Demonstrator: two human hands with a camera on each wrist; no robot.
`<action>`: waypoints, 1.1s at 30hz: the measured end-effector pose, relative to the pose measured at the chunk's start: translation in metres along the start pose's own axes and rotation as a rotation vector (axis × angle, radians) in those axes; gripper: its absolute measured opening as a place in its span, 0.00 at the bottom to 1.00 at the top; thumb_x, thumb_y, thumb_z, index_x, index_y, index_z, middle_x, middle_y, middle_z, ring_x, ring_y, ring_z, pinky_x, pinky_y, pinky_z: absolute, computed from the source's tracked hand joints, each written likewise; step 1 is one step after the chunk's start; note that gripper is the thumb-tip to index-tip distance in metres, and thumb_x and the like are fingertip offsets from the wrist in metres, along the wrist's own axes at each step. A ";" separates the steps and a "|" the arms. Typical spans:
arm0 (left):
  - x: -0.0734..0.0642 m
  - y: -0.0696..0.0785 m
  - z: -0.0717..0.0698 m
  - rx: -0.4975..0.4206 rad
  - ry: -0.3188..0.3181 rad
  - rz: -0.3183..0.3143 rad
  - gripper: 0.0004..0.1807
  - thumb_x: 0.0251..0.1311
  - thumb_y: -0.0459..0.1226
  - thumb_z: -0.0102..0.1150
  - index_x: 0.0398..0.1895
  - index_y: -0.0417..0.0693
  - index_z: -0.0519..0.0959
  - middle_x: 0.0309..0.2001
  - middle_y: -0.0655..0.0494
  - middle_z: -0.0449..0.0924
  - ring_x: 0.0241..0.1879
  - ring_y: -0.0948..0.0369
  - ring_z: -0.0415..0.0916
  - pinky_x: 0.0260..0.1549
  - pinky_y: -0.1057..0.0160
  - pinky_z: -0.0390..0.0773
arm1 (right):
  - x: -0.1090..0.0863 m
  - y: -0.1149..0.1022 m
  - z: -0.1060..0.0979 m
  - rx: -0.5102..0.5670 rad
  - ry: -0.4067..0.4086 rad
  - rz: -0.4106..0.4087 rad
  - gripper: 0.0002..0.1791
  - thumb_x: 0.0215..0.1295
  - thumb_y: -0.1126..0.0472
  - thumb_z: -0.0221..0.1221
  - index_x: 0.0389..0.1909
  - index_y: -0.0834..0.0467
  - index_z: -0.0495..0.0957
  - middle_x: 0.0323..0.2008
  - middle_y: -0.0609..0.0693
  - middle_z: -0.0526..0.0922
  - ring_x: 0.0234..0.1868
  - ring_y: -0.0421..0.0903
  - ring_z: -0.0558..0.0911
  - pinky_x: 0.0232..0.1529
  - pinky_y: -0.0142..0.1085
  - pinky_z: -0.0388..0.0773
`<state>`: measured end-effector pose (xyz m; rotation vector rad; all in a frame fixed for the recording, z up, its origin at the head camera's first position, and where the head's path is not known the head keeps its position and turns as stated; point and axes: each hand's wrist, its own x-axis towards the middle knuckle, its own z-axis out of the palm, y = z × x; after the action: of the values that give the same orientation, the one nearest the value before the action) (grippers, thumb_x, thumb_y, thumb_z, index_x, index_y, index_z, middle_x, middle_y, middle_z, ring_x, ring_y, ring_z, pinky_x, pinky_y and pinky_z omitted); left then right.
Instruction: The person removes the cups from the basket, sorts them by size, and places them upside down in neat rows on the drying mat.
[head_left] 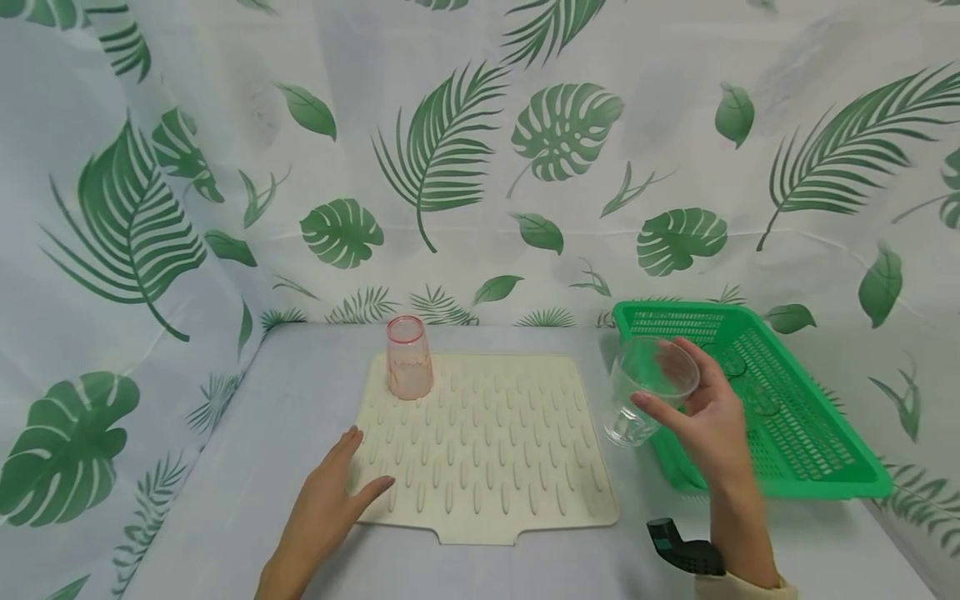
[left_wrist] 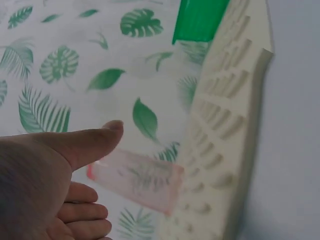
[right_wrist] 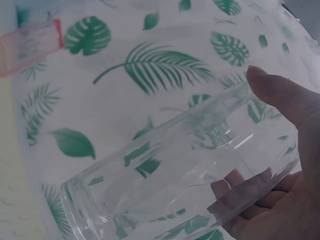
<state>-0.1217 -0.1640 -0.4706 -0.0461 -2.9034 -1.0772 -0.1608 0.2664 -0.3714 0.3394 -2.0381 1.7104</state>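
My right hand [head_left: 708, 412] grips a clear drinking glass [head_left: 632, 396] near its rim, thumb on one side and fingers on the other. In the head view the glass is tilted slightly, between the cream draining mat [head_left: 487, 450] and the green basket. The right wrist view shows the clear glass [right_wrist: 185, 170] large, its thick base toward the lower left. A pink-tinted glass [head_left: 409, 358] stands on the mat's far left corner. My left hand [head_left: 326, 496] is at the mat's left edge, thumb spread from the fingers, holding nothing; the pink glass [left_wrist: 137, 182] appears beyond it in the left wrist view.
The green plastic basket [head_left: 862, 471] stands at the right with clear round-rimmed glassware [head_left: 761, 400] inside. Behind the table hangs a white cloth with green leaf prints [head_left: 566, 129]. A black band [head_left: 686, 550] is on my right wrist.
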 end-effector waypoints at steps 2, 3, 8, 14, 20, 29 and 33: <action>0.006 0.009 -0.001 -0.027 0.016 0.046 0.50 0.58 0.60 0.66 0.76 0.40 0.61 0.77 0.44 0.60 0.76 0.45 0.58 0.71 0.40 0.65 | 0.000 0.002 0.007 0.016 -0.049 -0.031 0.47 0.50 0.86 0.64 0.73 0.60 0.62 0.62 0.42 0.77 0.63 0.33 0.76 0.62 0.18 0.70; 0.008 0.014 -0.002 -0.037 0.024 0.067 0.51 0.57 0.61 0.66 0.76 0.42 0.61 0.76 0.45 0.61 0.76 0.45 0.59 0.71 0.40 0.65 | 0.000 0.003 0.011 0.029 -0.069 -0.042 0.47 0.50 0.86 0.64 0.73 0.61 0.62 0.62 0.43 0.77 0.63 0.34 0.76 0.63 0.18 0.71; 0.017 0.042 -0.003 -0.176 0.025 0.154 0.49 0.55 0.59 0.69 0.76 0.49 0.63 0.76 0.51 0.64 0.75 0.49 0.62 0.71 0.42 0.67 | 0.002 0.009 0.030 0.082 -0.155 -0.077 0.47 0.49 0.86 0.63 0.72 0.63 0.62 0.62 0.47 0.78 0.64 0.37 0.76 0.65 0.22 0.71; 0.026 0.074 -0.001 -0.318 -0.021 0.236 0.48 0.54 0.58 0.71 0.76 0.53 0.63 0.75 0.58 0.65 0.75 0.55 0.62 0.70 0.46 0.70 | 0.004 0.017 0.055 0.039 -0.240 -0.110 0.46 0.50 0.83 0.65 0.72 0.65 0.61 0.64 0.50 0.76 0.65 0.38 0.75 0.67 0.23 0.70; 0.036 0.094 0.005 -0.377 -0.061 0.292 0.47 0.54 0.58 0.71 0.76 0.56 0.63 0.75 0.60 0.65 0.75 0.57 0.62 0.71 0.50 0.70 | 0.000 0.021 0.077 0.071 -0.336 -0.109 0.46 0.49 0.81 0.67 0.72 0.68 0.60 0.64 0.71 0.71 0.66 0.39 0.75 0.67 0.24 0.70; 0.039 0.097 0.015 -0.438 -0.106 0.345 0.45 0.56 0.54 0.72 0.75 0.56 0.64 0.74 0.60 0.66 0.74 0.56 0.64 0.70 0.52 0.71 | -0.012 0.025 0.100 0.079 -0.491 -0.079 0.45 0.56 0.75 0.68 0.74 0.61 0.59 0.66 0.60 0.72 0.68 0.44 0.72 0.70 0.27 0.68; 0.039 0.098 0.016 -0.462 -0.114 0.383 0.44 0.55 0.52 0.73 0.75 0.56 0.65 0.73 0.58 0.67 0.73 0.55 0.66 0.69 0.53 0.72 | -0.017 0.024 0.108 0.138 -0.560 -0.055 0.45 0.58 0.74 0.67 0.75 0.59 0.58 0.68 0.56 0.71 0.70 0.46 0.71 0.73 0.29 0.66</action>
<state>-0.1573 -0.0789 -0.4173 -0.6637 -2.5064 -1.6631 -0.1775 0.1643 -0.4139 1.0066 -2.2498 1.8748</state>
